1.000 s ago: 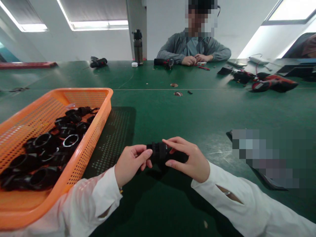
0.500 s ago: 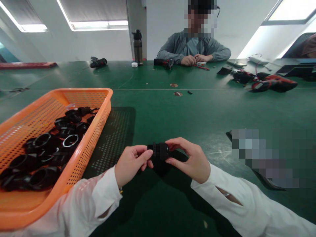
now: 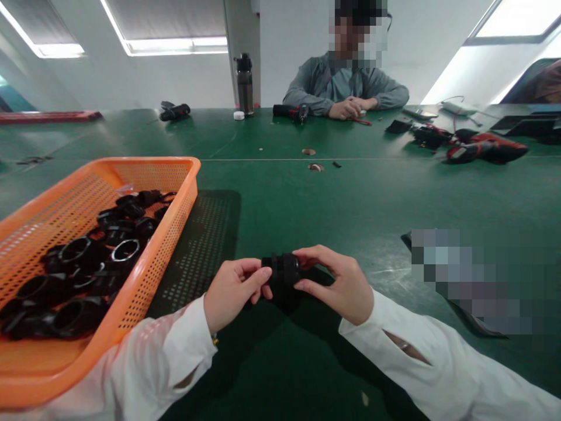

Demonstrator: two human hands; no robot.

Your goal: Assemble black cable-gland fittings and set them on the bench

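Note:
Between my two hands, just above the green tabletop, is a black cable gland [image 3: 283, 271], lying sideways with its ribbed body facing me. My left hand [image 3: 240, 283] pinches its left end between thumb and fingers. On the right end, the thumb and fingertips of my right hand [image 3: 337, 282] close around the rounded cap. Left of my hands, an orange basket [image 3: 169, 257] holds several black fittings [image 3: 83, 251] of a similar look, some showing round openings. The fingers hide both ends of the gland in part.
A dark flat item [image 3: 464, 318], partly blurred out, lies to the right. Across the green table [image 3: 263, 193] sits a person [image 3: 346, 88] with hands together. A power drill [image 3: 291, 111], a bottle [image 3: 244, 85] and a red-black tool bundle [image 3: 482, 146] are along the far side.
My hands and the gland stay in nearly the same place. The person across the table has shifted slightly and drawn the hands closer together.

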